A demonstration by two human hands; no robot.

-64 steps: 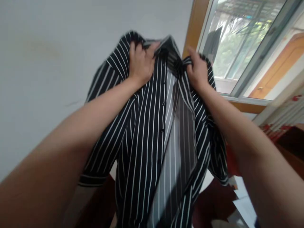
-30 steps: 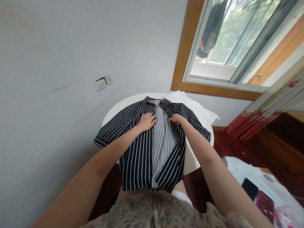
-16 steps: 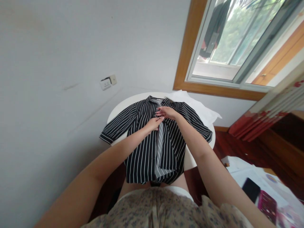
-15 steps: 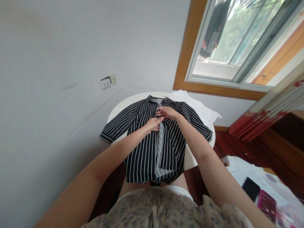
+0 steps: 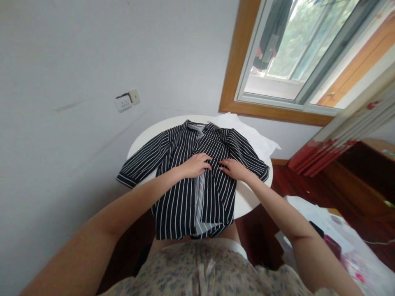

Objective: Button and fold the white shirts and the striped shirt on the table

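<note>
Head view: a short-sleeved shirt (image 5: 177, 193) lies front side up on a round white table (image 5: 248, 199). Its collar (image 5: 185, 124) points away from the person, toward the wall (image 5: 77, 49), and its hem hangs past the near edge, just before the person's lap. The long axis thus runs from wall to lap, nearly straight; the sleeves spread out to either side, the left one reaching past the rim with its cuff.

Both hands rest on the middle of the shirt, just beside each other without meeting. The left hand (image 5: 196, 165) lies over the front edge, with a gap between thumb and fingers. The right hand (image 5: 233, 168) touches the cloth with bent fingers; whether it pinches any fabric, I cannot tell. Most of the body spreads below the hands, with the collar beyond them.

The fabric is black with thin white stripes, soft and lightly creased. The right front panel is drawn toward the middle, its stripes slanting near the chest, and a strip of the greyer inner side shows between the panels. A crumpled white sheet (image 5: 251, 133) sits at the table's far right, partly under the shirt.
</note>
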